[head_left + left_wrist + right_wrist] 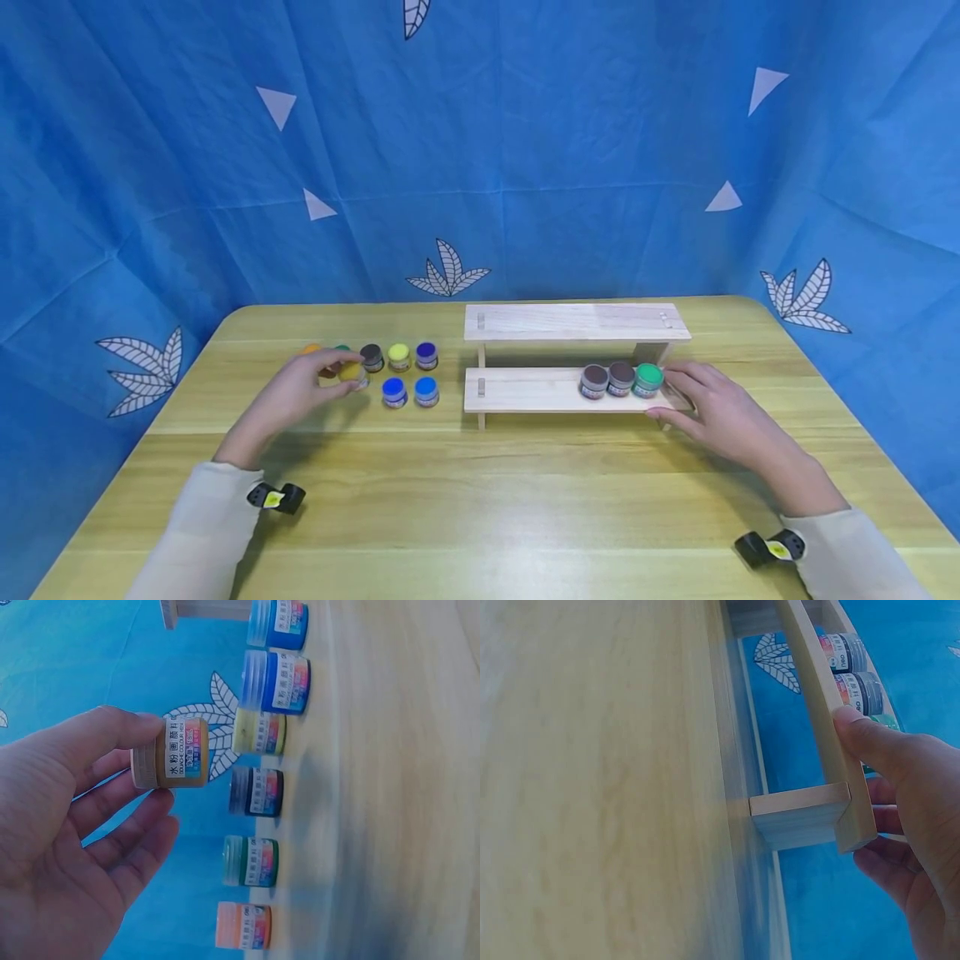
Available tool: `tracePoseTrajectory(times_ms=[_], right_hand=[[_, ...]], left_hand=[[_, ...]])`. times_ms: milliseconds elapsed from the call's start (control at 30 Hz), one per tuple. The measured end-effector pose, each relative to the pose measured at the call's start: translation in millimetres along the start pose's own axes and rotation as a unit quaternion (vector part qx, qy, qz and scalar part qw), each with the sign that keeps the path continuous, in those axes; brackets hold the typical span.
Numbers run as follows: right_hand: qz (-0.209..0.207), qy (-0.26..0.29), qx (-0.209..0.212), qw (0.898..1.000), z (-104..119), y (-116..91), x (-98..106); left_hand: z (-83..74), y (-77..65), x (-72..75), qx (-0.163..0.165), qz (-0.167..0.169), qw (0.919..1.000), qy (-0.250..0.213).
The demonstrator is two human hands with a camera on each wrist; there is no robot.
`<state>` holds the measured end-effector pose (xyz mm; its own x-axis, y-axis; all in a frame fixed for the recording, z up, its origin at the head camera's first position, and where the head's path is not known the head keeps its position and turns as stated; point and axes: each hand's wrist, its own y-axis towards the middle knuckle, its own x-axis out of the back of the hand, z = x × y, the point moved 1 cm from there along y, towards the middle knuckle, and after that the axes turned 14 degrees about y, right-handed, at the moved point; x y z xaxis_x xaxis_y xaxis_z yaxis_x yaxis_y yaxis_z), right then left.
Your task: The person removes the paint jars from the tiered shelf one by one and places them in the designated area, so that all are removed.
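Note:
My left hand (302,392) pinches an ochre-yellow paint jar (182,753) by its lid, between thumb and fingers. In the left wrist view the jar is apart from the tabletop. Around it stand jars of orange (244,925), green (251,861), black (256,791), yellow (259,733) and two blues. At the right, my right hand (723,412) grips the end of the lower board of a two-tier wooden shelf (525,390), thumb on its front edge. Beside those fingers, a green jar (648,379) and two dark brown jars (620,378) sit on that board.
The shelf's upper board (570,322) stands behind and above the lower one. A violet-blue jar (427,356) is at the back of the jar group, left of the shelf. Blue cloth (495,167) hangs behind the wooden table (480,500).

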<state>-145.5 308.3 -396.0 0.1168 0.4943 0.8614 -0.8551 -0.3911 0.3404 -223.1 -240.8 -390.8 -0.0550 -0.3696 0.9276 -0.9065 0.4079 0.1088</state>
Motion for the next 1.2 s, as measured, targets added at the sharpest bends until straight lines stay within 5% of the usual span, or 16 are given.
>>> tracePoseTrajectory(times_ms=[333, 1200], right_hand=[[0.002, -0.001, -0.005, 1.0, -0.3, -0.6, -0.4], [0.009, -0.001, -0.019, 1.0, 2.3, -0.2, 0.7]], left_hand=[[11.1, 2.0, -13.6, -0.012, 0.01, 0.9999, -0.005], [8.6, 4.2, -31.2, -0.011, 0.029, 0.9992, 0.027]])
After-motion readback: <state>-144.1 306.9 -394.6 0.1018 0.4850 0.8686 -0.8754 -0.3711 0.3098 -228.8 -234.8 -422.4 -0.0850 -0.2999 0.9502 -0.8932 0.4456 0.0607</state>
